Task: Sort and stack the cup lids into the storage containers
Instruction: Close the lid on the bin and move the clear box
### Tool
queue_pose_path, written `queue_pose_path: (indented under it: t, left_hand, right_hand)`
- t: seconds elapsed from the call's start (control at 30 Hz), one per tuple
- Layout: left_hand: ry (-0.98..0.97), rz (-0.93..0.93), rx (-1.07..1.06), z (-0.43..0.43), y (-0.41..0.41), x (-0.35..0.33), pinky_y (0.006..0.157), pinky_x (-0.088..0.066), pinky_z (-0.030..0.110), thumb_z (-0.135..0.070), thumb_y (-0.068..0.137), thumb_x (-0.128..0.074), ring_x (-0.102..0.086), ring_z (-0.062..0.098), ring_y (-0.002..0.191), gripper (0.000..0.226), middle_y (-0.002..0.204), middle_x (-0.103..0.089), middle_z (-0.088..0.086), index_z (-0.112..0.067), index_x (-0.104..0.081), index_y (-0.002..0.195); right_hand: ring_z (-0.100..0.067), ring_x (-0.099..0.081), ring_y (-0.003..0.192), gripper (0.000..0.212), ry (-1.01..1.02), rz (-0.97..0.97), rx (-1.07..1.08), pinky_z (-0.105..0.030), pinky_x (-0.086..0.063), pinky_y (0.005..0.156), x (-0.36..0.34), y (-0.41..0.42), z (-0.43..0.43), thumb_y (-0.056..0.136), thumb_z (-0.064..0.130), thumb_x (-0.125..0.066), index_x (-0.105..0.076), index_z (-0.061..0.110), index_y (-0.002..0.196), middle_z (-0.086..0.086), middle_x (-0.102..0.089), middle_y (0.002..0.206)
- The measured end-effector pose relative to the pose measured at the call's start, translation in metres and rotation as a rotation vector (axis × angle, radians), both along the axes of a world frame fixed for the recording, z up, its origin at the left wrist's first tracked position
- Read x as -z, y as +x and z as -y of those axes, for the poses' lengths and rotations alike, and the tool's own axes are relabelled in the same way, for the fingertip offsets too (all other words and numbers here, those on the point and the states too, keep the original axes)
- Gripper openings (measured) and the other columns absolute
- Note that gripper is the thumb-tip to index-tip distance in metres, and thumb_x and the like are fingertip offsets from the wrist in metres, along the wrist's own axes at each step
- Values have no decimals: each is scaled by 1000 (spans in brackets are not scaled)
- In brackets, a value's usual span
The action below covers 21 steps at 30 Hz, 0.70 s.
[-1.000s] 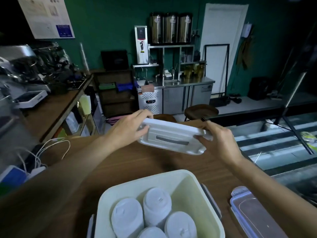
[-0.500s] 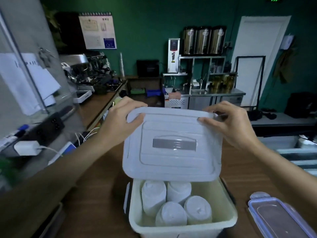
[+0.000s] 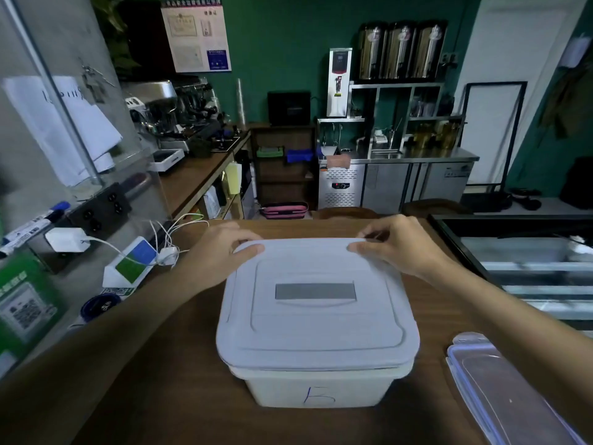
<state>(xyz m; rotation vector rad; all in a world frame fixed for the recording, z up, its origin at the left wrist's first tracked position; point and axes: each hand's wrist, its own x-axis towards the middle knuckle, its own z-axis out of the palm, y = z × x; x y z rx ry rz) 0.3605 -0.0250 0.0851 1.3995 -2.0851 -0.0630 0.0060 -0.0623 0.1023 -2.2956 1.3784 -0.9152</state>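
– Where the white lid (image 3: 316,316) rests on container B (image 3: 321,390), on the counter (image 3: 179,364), how is it held?
– By left hand (image 3: 221,252) and right hand (image 3: 401,248), pinching its far corners, thumbs on top; it lies nearward of the fingers, handle bar crosswise, both hands equally near.

lid (image 3: 316,303) is now sitting flat on the container (image 3: 317,388), no longer tilting above it | stacks inside are no longer showing | left hand (image 3: 218,255) and right hand (image 3: 401,248) are gripping its far corners lower down
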Motion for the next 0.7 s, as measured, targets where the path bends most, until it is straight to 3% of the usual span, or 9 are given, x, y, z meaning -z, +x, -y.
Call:
queue_pose_path:
  t: [0.13, 0.3, 0.37, 0.5, 0.6, 0.7]
  left_hand:
    - [161, 21, -29, -3, -5, 38, 78, -43, 28, -33, 101, -67, -59, 3, 86, 20, 96, -63, -8, -28, -77, 118]
    - [209, 30, -87, -6, -9, 65, 82, -55, 44, -45, 102, -60, -65, 16, 90, 28, 99, -61, -8, -30, -76, 120]
    - [213, 53, -126, -5, -12, 66, 80, -54, 43, -46, 103, -59, -64, 18, 91, 27, 102, -60, -8, -32, -74, 120]
    - [229, 103, -154, 0, -16, 64, 74, -48, 34, -47, 103, -57, -65, 19, 97, 29, 107, -63, -8, -32, -73, 122]
    - [229, 220, -206, 0, -13, 66, 81, -52, 36, -56, 102, -52, -66, 19, 106, 36, 113, -69, -8, -34, -72, 122]
    - [212, 158, -223, -6, -11, 70, 93, -52, 40, -60, 101, -51, -61, 20, 124, 47, 131, -66, -5, -31, -66, 135]
  right_hand:
    - [9, -65, 75, 19, 118, -106, 11, -10, -51, 67, 30, 2, -1, 84, 43, -82, -80, 26, 93, 18, -73, 83]
    - [-3, -67, 86, 21, 141, -96, 48, -29, -56, 77, 61, 2, -3, 90, 42, -77, -80, 22, 94, 10, -74, 90]
    - [-15, -61, 93, 20, 63, -129, 99, -32, -47, 77, 71, 3, -1, 91, 40, -77, -78, 21, 96, 6, -66, 93]
    - [-17, -62, 91, 17, 68, -122, 115, -25, -42, 73, 76, 6, -3, 94, 36, -74, -77, 20, 100, 6, -61, 95]
    - [-19, -61, 99, 28, 132, -121, 121, -28, -46, 79, 82, 4, -9, 98, 41, -67, -73, 18, 112, 5, -61, 104]
    - [-25, -58, 114, 39, 151, -150, 129, -40, -49, 91, 82, 2, -25, 104, 48, -46, -66, 16, 114, 5, -56, 115]
